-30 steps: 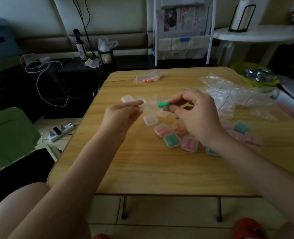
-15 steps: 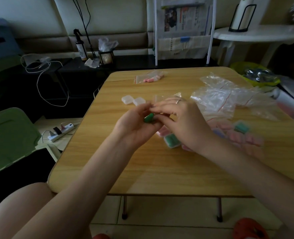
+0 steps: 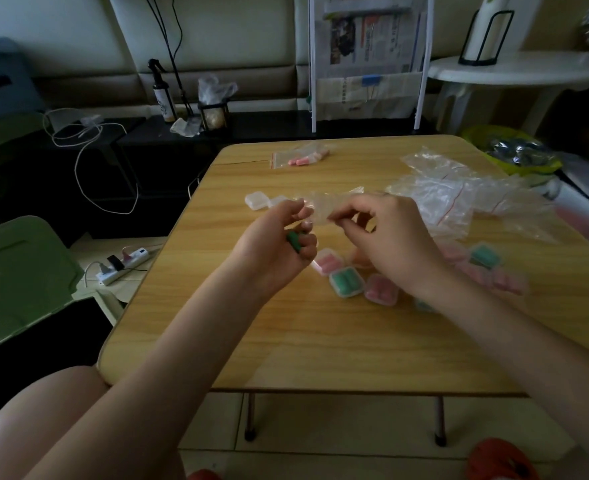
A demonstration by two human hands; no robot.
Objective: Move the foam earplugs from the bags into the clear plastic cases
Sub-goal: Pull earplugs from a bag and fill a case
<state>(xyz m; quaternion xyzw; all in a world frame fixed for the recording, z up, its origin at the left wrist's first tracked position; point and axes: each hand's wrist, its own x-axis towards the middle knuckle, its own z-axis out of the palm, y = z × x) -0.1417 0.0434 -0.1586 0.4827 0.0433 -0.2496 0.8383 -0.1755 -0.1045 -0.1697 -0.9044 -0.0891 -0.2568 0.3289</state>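
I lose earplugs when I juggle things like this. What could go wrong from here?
1. The left hand holds the green earplug in its lower fingers while also pinching the clear bag; the earplug may slip out.
2. The right hand hovers above the filled cases and could knock them.

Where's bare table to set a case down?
Free: the near strip of the table below the filled cases, and the left edge below the empty case. Crowded: right side, under the empty bags.
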